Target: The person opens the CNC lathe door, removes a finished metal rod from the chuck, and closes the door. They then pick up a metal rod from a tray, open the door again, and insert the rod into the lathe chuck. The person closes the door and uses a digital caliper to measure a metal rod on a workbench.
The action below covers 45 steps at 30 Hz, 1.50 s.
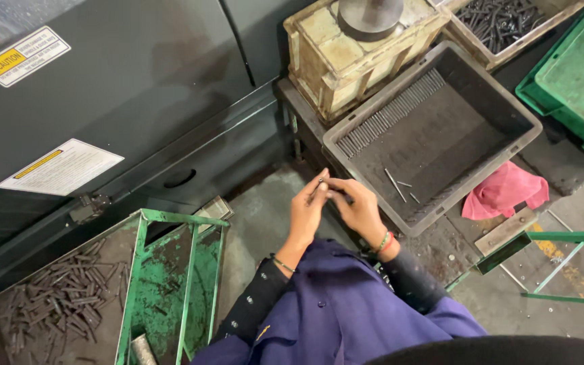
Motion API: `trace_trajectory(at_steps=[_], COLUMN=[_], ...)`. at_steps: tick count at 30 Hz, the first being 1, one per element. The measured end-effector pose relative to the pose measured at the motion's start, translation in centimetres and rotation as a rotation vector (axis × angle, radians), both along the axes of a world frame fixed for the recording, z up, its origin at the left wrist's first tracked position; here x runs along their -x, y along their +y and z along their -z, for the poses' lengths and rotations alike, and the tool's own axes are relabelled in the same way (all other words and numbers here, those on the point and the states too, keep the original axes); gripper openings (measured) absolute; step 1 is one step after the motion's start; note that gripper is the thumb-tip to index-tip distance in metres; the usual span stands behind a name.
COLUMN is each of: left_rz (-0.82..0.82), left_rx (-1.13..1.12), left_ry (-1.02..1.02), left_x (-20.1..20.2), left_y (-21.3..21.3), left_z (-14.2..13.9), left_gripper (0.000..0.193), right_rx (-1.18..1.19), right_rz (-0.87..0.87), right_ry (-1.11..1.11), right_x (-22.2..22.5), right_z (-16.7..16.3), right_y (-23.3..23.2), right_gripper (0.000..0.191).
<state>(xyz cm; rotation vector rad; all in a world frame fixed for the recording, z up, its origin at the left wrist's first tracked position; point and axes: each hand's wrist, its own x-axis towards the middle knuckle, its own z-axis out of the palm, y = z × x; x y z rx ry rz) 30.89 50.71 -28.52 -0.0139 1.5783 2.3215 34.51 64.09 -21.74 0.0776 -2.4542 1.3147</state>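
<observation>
You've got a grey tray [441, 67] upper right, pink rag [505, 192] beside it, green crate [576, 81] at right edge, chipped green rack [170, 284] lower left, purple sleeves [346, 318].

A thin dark metal pin [320, 182] is pinched between the fingertips of the left hand [307, 211] and the right hand [357, 208], which meet above the near corner of a grey tray [441, 64]. The pin is short and mostly hidden by the fingers; only its tip shows. Similar pins [392, 113] stand packed in a neat row along the tray's far wall, and a few loose pins [400, 184] lie on its floor.
</observation>
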Motion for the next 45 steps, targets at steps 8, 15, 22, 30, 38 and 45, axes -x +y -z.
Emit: trace_trajectory(at_steps=[8, 15, 22, 30, 38, 45], left_rz=[-0.04, -0.279, -0.431, -0.574, -0.547, -0.548], left_rx=[-0.046, 0.029, 0.049, 0.054, 0.046, 0.061], left_ry=[0.058, -0.116, -0.19, -0.238, -0.229, -0.252], left_x=[-0.5, -3.6, -7.1, -8.0, -7.8, -7.7], left_y=[-3.3, -10.1, -14.6, -14.9, -14.5, -14.5], left_z=[1.5, 4.8, 7.3, 7.5, 8.1, 8.6], left_gripper=[0.054, 0.044, 0.041, 0.057, 0.056, 0.056], right_rx=[-0.037, 0.275, -0.014, -0.12, -0.139, -0.265], right_rz=[-0.098, 0.227, 0.308, 0.38, 0.416, 0.465], right_ry=[0.173, 0.378, 0.427, 0.434, 0.429, 0.471], right_x=[6.0, 22.9, 28.7, 30.2, 30.4, 30.2], right_z=[-0.9, -1.9, -2.9, -3.5, -3.1, -2.8], right_y=[1.8, 13.4, 15.9, 15.7, 15.7, 15.9], right_gripper=[0.035, 0.022, 0.027, 0.017, 0.017, 0.018])
